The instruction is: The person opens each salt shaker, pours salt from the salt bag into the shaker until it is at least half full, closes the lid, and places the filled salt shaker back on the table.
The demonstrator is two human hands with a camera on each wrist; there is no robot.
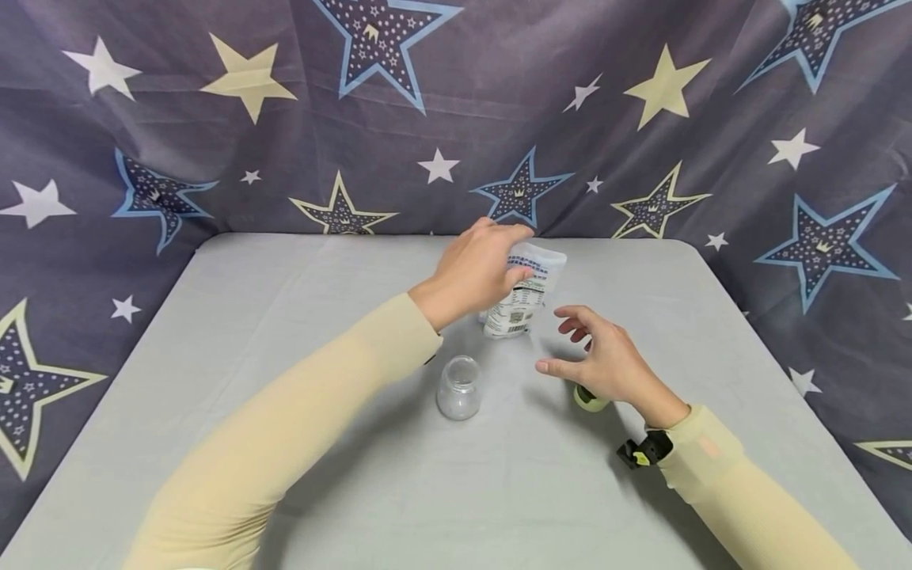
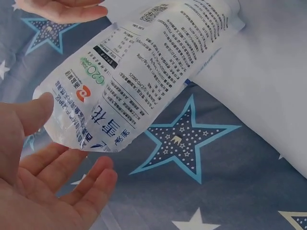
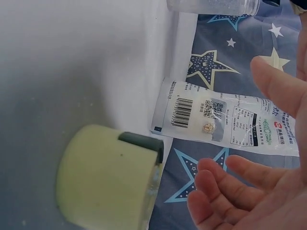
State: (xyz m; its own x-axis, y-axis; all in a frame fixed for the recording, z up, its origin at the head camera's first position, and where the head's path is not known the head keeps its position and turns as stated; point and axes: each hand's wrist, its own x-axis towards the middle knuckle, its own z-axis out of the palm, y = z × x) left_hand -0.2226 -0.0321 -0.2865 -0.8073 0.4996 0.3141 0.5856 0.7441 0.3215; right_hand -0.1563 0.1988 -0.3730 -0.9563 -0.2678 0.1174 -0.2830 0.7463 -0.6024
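A white printed salt pouch (image 1: 523, 293) stands on the table in the head view, its top leaning slightly right. My left hand (image 1: 477, 265) is at its upper corner, thumb in front and the other fingers behind. In the left wrist view a gap shows between thumb (image 2: 36, 115) and fingers, with the pouch edge between them. My right hand (image 1: 606, 356) hovers to the right of the pouch, fingers spread and holding nothing. Below it lies a pale green cap-like thing (image 3: 105, 177) with a dark green tab, partly hidden by the hand in the head view. A clear, lidless jar (image 1: 459, 388) stands nearer me.
A grey cloth covers the table (image 1: 456, 499). Behind and beside it hangs a dark curtain (image 1: 492, 127) printed with stars. A black strap with a device (image 1: 644, 451) sits on my right wrist.
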